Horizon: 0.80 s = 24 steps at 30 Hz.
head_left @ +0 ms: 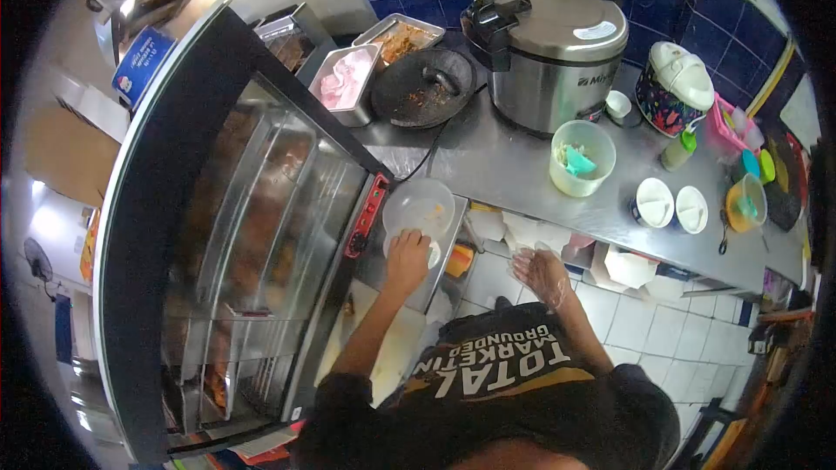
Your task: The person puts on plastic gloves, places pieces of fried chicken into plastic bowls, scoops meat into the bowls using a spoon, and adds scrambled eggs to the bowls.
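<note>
A translucent plastic bowl [414, 198] with a few small yellowish bits inside rests on the steel counter beside the warmer cabinet. My left hand [407, 263] is at its near side, fingers curled over the rim. Next to those fingers shows a small white piece [434, 253]. In a thin clear plastic glove, my right hand [540, 275] hangs in front of the counter edge, its fingers apart and holding nothing. Below my left forearm lies a pale cutting board [396, 344].
A glass warmer cabinet [252, 252] stands close on the left. Along the steel counter [475, 165] are a large rice cooker [557, 52], a stone mortar [409, 104], a steel pan of pink stuff [347, 78], a translucent tub [582, 183] with a turquoise scoop, and two white-topped cups [653, 202].
</note>
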Tool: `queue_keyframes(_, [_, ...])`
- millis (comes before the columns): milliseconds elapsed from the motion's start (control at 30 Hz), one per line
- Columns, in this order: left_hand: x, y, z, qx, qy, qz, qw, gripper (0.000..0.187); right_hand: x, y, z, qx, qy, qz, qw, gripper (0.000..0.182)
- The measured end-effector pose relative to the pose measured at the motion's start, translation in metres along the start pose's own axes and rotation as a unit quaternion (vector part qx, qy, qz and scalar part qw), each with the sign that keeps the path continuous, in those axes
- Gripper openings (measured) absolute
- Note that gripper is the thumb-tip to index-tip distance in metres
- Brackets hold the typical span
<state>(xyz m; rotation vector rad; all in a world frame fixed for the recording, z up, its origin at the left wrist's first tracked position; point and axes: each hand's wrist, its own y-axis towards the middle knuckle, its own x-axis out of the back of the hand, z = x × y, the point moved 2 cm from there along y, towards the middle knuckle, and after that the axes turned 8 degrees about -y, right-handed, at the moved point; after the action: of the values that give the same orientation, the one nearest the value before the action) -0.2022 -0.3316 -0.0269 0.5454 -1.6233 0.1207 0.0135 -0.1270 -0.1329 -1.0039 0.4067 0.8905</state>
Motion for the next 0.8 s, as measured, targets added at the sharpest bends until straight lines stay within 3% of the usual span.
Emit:
queue_keyframes(200, [0.014, 0.047, 0.000, -0.002, -0.021, -0.066, 0.998, 0.011, 0.020, -0.009, 0.013, 0.020, 0.015, -0.040, 0.999, 0.037])
queue_keyframes(467, [0.014, 0.027, -0.006, 0.056, -0.056, -0.104, 0.991, 0.009, 0.030, 0.046, 0.027, -0.010, 0.000, 0.044, 0.999, 0.035])
queue_keyframes(567, [0.018, 0.062, 0.004, 0.048, -0.111, -0.141, 0.983, 0.006, -0.002, 0.039, 0.041, -0.010, -0.035, 0.013, 0.999, 0.032])
queue_keyframes(667, [0.016, 0.132, 0.037, -0.028, -0.214, -0.256, 0.943, 0.001, 0.000, 0.036, 0.042, 0.006, -0.033, 0.022, 0.999, 0.029])
queue_keyframes(767, [0.003, 0.217, 0.085, 0.054, -0.342, -0.359, 0.867, 0.005, -0.004, 0.008, 0.045, 0.034, -0.028, -0.031, 0.999, 0.022])
queue_keyframes(800, [-0.001, 0.242, 0.103, 0.099, -0.443, -0.367, 0.812, 0.005, 0.002, 0.001, 0.045, 0.036, 0.005, 0.027, 0.999, 0.022])
